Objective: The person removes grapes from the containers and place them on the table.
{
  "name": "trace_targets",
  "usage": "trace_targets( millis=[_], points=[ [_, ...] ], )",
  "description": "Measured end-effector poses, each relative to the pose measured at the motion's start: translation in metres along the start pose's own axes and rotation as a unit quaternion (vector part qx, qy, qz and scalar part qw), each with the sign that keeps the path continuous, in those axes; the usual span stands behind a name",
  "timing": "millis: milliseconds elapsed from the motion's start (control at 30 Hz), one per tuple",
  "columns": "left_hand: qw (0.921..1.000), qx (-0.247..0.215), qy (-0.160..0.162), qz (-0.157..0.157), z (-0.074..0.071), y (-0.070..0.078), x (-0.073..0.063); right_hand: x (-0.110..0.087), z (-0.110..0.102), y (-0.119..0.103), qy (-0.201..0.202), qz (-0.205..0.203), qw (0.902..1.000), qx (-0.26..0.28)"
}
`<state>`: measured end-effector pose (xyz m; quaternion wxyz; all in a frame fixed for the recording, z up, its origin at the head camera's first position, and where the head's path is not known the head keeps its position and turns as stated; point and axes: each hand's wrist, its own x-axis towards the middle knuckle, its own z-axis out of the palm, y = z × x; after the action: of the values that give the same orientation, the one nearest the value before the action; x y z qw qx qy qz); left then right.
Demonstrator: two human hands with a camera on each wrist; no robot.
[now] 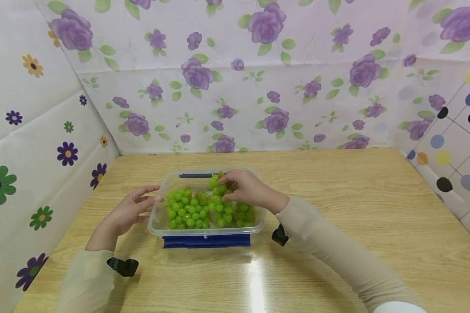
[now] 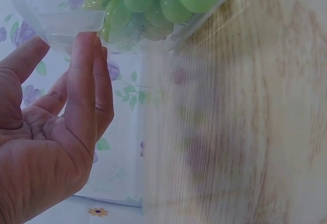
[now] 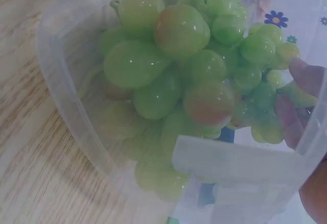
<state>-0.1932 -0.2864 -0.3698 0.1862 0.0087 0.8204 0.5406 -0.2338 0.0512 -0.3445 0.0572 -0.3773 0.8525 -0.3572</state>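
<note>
Your right hand [image 1: 250, 190] pinches a bunch of round green grapes [image 1: 218, 209] inside a see-through plastic box [image 1: 184, 232] with dark blue clips [image 1: 206, 241]. Your left hand [image 1: 131, 209] is loose, with fingers touching the box's left end. More green grapes [image 1: 188, 212] lie on both sides of that bunch. The box sits on a light brown wooden surface [image 1: 356, 200]

Head view bright w/ white glare on table [image 1: 337, 187] nr bottom; both wrist pics hazy & dimmer.
</note>
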Motion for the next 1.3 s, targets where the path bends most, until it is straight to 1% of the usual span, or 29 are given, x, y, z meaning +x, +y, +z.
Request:
trace_targets(
  millis=[300, 533, 667, 867, 1067, 1300],
  points=[
    [1.0000, 0.000, -0.004, 0.002, -0.001, 0.001, -0.001, -0.003, -0.003, -0.002, 0.014, -0.005, 0.9999, -0.001],
    [1.0000, 0.000, -0.006, 0.002, 0.000, 0.001, 0.000, -0.005, -0.006, 0.001, 0.020, -0.009, 0.9997, 0.007],
    [1.0000, 0.003, -0.007, 0.004, 0.000, 0.001, 0.000, -0.007, -0.009, 0.002, 0.030, -0.014, 0.9994, 0.013],
    [0.9999, 0.005, -0.009, 0.006, 0.000, 0.000, -0.001, -0.007, -0.014, 0.003, 0.030, -0.007, 0.9993, 0.019],
    [0.9999, 0.000, -0.006, 0.009, 0.000, -0.001, -0.002, -0.009, -0.020, 0.002, 0.042, -0.019, 0.9988, 0.016],
    [1.0000, -0.004, -0.005, 0.004, 0.000, -0.001, -0.001, -0.011, -0.027, 0.004, 0.041, -0.005, 0.9989, 0.021]
  ],
)
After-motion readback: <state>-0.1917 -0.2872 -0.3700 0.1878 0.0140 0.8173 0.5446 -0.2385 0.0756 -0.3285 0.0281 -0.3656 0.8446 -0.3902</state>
